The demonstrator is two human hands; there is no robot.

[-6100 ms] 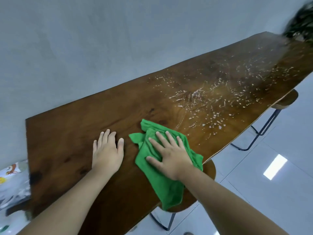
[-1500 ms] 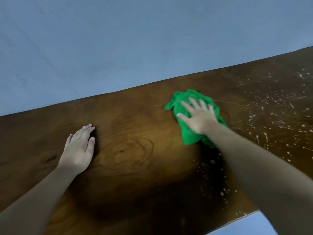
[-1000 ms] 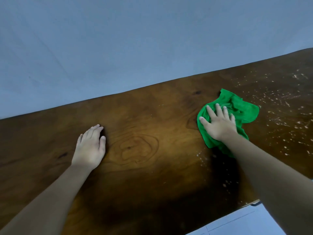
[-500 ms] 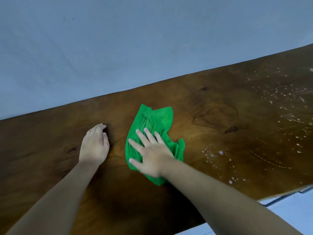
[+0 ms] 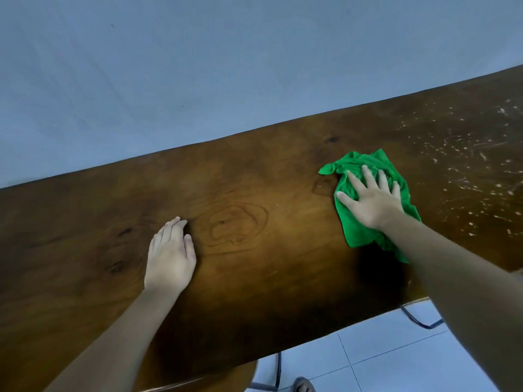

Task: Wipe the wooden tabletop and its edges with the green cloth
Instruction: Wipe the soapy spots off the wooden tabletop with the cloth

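Observation:
The dark wooden tabletop runs across the view from lower left to upper right. A crumpled green cloth lies on it right of centre. My right hand presses flat on the cloth, fingers spread toward the wall. My left hand rests palm-down on the bare wood to the left, holding nothing. White specks are scattered over the wood to the right of the cloth.
A plain grey-blue wall rises directly behind the table's far edge. Below the near edge lies a white tiled floor, with a round wooden stool seat and thin black metal legs.
Half a second ago the cloth and my right hand were close beside my left hand; they have swept to the right toward the specks. My left hand stays planted.

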